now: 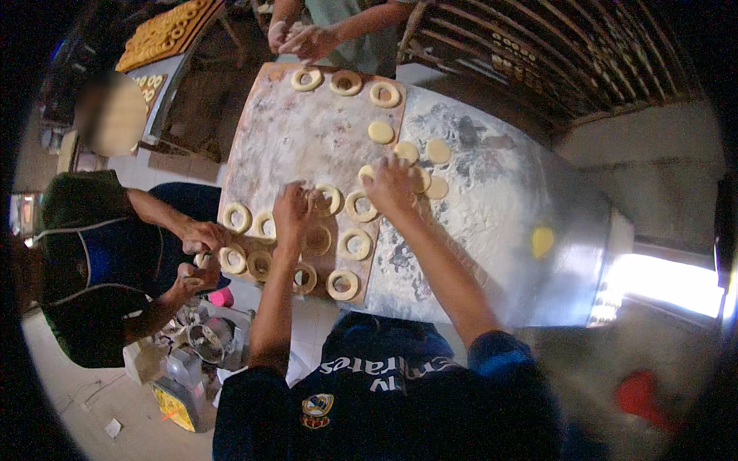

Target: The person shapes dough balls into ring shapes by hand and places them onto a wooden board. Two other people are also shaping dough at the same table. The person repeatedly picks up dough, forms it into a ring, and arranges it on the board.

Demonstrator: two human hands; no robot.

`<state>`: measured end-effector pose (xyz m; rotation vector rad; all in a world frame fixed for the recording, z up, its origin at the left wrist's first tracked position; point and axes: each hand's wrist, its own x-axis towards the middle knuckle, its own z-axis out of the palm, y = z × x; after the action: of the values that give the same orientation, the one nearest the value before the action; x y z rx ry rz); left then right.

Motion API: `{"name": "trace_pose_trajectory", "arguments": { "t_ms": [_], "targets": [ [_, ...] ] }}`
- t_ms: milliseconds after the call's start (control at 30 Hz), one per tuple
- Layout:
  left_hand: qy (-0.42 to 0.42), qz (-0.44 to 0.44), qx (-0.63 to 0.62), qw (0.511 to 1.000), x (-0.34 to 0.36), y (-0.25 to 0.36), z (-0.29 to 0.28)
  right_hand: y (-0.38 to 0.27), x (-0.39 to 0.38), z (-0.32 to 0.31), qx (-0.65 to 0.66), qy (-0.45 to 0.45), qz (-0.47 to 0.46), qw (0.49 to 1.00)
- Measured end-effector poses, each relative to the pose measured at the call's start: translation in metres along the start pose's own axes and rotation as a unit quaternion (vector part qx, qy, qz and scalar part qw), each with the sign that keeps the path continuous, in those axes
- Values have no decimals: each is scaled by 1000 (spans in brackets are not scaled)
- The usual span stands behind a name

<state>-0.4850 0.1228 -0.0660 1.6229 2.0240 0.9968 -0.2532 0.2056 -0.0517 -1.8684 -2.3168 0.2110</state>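
Observation:
My left hand is over a wooden board, its fingers curled beside a pale dough ring. Whether anything is between those fingers is hidden. Farther right, my right hand reaches down with fingers apart over flat dough discs at the board's right edge. One disc shows by its fingertips, and another disc peeks out on its other side. More discs lie just beyond, including one disc on the board and one disc on the floured metal table. Several rings, such as this ring, line the board's near part.
At the left, a co-worker's hands hold a small piece of dough by the board's edge. Another person's hands meet above the far edge. A slatted rack stands at far right. A yellow dough piece lies on the table.

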Motion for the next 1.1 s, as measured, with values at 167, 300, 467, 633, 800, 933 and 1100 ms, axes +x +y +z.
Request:
{"name": "trace_pose_trajectory", "arguments": {
  "t_ms": [167, 300, 467, 633, 800, 933, 1100],
  "targets": [
    [32, 13, -60, 998, -12, 32, 8, -9, -6, 9, 164, 53, -39, 984],
    [7, 16, -132, 991, -29, 75, 25, 55, -49, -17, 324, 56, 113, 938],
    [-20, 83, -176, 981, -69, 135, 55, 165, -142, -42, 321, -40, 243, 914],
    [-127, 60, -204, 969, -112, 192, 97, 185, -171, 8, 101, 133, 115, 979],
    [-103, 23, -240, 965, -144, 204, 149, 189, -205, -6, 294, 56, 159, 941],
    [-282, -178, -402, 853, -163, 215, 192, 201, -225, -52, 481, 114, 194, 847],
    [-226, -24, -525, 820, -198, 276, 218, 240, -248, -90, 540, 133, 218, 802]
  ]
}}
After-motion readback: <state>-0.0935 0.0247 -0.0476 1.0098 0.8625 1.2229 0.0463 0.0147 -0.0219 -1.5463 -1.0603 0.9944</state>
